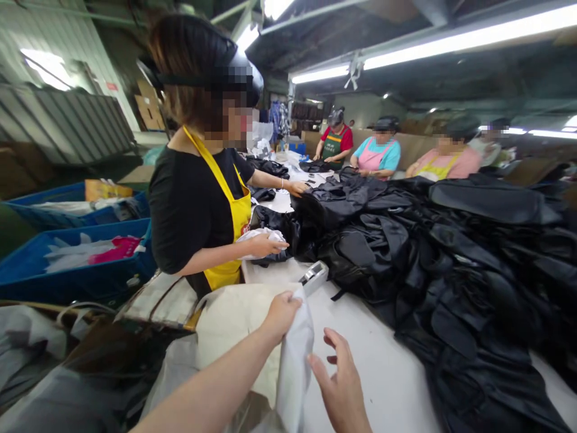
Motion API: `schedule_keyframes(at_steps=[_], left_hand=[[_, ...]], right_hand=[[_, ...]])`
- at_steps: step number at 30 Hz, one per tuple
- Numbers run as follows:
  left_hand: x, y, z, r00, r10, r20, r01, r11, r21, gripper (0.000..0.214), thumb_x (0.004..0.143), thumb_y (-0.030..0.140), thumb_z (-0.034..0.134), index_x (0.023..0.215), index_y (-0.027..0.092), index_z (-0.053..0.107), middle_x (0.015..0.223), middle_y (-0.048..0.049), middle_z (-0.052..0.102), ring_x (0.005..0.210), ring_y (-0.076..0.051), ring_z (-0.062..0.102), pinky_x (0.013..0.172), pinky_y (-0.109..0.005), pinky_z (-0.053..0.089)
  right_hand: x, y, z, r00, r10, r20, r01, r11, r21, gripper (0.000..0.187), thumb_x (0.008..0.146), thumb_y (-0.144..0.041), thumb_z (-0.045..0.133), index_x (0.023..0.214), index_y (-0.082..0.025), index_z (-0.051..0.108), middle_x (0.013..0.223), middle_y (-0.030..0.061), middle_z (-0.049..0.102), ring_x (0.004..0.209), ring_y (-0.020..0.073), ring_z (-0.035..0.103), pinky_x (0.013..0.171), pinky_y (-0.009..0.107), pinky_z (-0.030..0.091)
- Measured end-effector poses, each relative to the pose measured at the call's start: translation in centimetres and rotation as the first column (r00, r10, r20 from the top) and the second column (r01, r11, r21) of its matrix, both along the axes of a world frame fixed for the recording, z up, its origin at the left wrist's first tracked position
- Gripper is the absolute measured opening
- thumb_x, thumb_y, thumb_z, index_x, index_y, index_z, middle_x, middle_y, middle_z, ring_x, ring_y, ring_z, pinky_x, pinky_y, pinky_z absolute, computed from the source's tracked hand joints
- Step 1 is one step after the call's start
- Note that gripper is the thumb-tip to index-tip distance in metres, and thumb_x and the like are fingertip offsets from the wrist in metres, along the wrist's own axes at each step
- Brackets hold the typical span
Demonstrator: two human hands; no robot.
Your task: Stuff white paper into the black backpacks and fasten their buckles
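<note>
My left hand (283, 314) is closed, pinching the top edge of a thin white sheet-like piece (295, 355), perhaps paper or a plastic bag; I cannot tell which. Beside it, my right hand (340, 385) is held open above the table, its fingers apart and curved, near the right edge of the white piece. Under my left arm lies a cream sheet (243, 313). Just beyond my left hand is a white, boxy tape dispenser (314, 275). Past my right hand spreads a large heap of black bags (383, 246).
Close on the left, a co-worker in a yellow apron (232, 192) holds a white bundle (261, 236) and touches the black heap. Blue crates (81, 279) stand further left. Several other people work along the far side of the white table (360, 349).
</note>
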State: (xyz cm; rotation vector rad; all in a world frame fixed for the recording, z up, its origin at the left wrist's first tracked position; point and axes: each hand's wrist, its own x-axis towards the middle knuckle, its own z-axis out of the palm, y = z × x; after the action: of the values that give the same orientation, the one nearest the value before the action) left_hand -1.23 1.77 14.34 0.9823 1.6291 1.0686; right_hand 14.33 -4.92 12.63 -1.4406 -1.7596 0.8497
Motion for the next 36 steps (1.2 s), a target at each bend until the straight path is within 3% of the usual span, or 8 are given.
schedule_keyframes(at_steps=[6, 9, 12, 18, 22, 26, 30, 36], left_hand=[[4.0, 2.2, -3.1, 0.99, 0.138, 0.025, -0.137, 0.99, -0.043, 0.008, 0.067, 0.014, 0.049, 0.063, 0.018, 0.053, 0.054, 0.0025, 0.052, 0.055, -0.014, 0.05, 0.052, -0.022, 0.033], [5.6, 2.7, -4.3, 0.982, 0.167, 0.084, -0.161, 0.984, -0.075, 0.008, 0.065, 0.012, 0.049, 0.063, 0.017, 0.053, 0.054, 0.0022, 0.053, 0.055, -0.014, 0.052, 0.051, -0.022, 0.034], [7.0, 3.0, -5.0, 0.975, 0.139, 0.176, -0.123, 0.988, -0.098, 0.005, 0.066, 0.014, 0.05, 0.068, 0.016, 0.054, 0.057, 0.0007, 0.055, 0.054, -0.015, 0.054, 0.051, -0.022, 0.036], [8.4, 1.0, -3.2, 0.913, -0.102, 0.396, 0.119, 0.993, -0.02, 0.032, 0.082, 0.041, 0.041, 0.099, 0.017, 0.055, 0.1, -0.008, 0.062, 0.078, -0.016, 0.062, 0.064, -0.026, 0.047], [9.7, -1.7, -1.8, 0.821, -0.501, 0.275, 0.48, 0.865, 0.144, 0.038, 0.071, 0.036, 0.061, 0.104, 0.018, 0.056, 0.105, -0.0055, 0.062, 0.095, -0.019, 0.057, 0.075, -0.027, 0.045], [11.8, -3.2, -1.6, 0.837, -0.548, -0.005, 0.545, 0.832, 0.102, 0.038, 0.059, 0.028, 0.071, 0.092, 0.015, 0.06, 0.084, -0.0016, 0.065, 0.078, -0.019, 0.058, 0.069, -0.025, 0.044], [12.4, -3.1, -1.1, 0.757, -0.647, 0.095, 0.629, 0.76, 0.164, 0.027, 0.078, 0.038, 0.052, 0.08, 0.014, 0.063, 0.075, -0.0015, 0.065, 0.074, -0.017, 0.058, 0.067, -0.025, 0.043], [11.2, -2.9, -0.5, 0.825, -0.562, 0.057, 0.546, 0.82, 0.169, 0.035, 0.068, 0.034, 0.064, 0.095, 0.012, 0.06, 0.085, -0.0036, 0.065, 0.077, -0.016, 0.056, 0.068, -0.024, 0.042]], right_hand=[[3.1, -2.4, -3.0, 0.94, 0.169, 0.297, -0.202, 0.976, 0.085, 0.093, 0.056, -0.031, 0.072, 0.135, -0.01, 0.027, 0.14, 0.0179, 0.03, 0.127, 0.0332, 0.03, 0.1, 0.043, 0.037], [5.8, -2.3, -4.3, 0.923, 0.109, 0.369, -0.17, 0.976, 0.138, 0.059, 0.067, -0.031, 0.063, 0.123, -0.016, 0.046, 0.13, 0.0128, 0.046, 0.118, 0.0302, 0.044, 0.094, 0.04, 0.044], [8.4, -1.8, -3.3, 0.942, 0.014, 0.336, -0.052, 0.993, 0.106, 0.028, 0.081, -0.031, 0.044, 0.101, -0.019, 0.059, 0.11, 0.0091, 0.061, 0.101, 0.0239, 0.058, 0.086, 0.034, 0.047], [12.7, 0.2, 0.6, 0.962, -0.182, 0.205, 0.189, 0.982, -0.013, 0.029, 0.081, -0.035, 0.038, 0.078, -0.021, 0.063, 0.082, 0.0054, 0.065, 0.078, 0.0199, 0.059, 0.072, 0.029, 0.045], [13.5, 1.9, 0.0, 0.953, -0.301, 0.029, 0.299, 0.923, -0.243, 0.033, 0.073, -0.047, 0.049, 0.053, -0.02, 0.046, 0.047, -0.0022, 0.047, 0.048, 0.0138, 0.047, 0.047, 0.025, 0.037], [12.0, 2.7, -0.3, 0.921, -0.296, -0.253, 0.174, 0.894, -0.413, 0.029, 0.069, -0.045, 0.057, 0.066, -0.016, 0.05, 0.052, -0.004, 0.046, 0.046, 0.0097, 0.043, 0.041, 0.021, 0.033], [11.0, 2.8, 0.7, 0.9, -0.181, -0.396, -0.022, 0.889, -0.457, 0.038, 0.07, -0.05, 0.057, 0.077, -0.013, 0.053, 0.05, -0.0067, 0.04, 0.038, 0.0057, 0.032, 0.034, 0.018, 0.023], [11.2, 2.7, 1.3, 0.905, -0.053, -0.423, -0.126, 0.915, -0.384, 0.04, 0.073, -0.054, 0.053, 0.07, -0.014, 0.05, 0.052, -0.0028, 0.048, 0.043, 0.0081, 0.044, 0.039, 0.019, 0.032]])
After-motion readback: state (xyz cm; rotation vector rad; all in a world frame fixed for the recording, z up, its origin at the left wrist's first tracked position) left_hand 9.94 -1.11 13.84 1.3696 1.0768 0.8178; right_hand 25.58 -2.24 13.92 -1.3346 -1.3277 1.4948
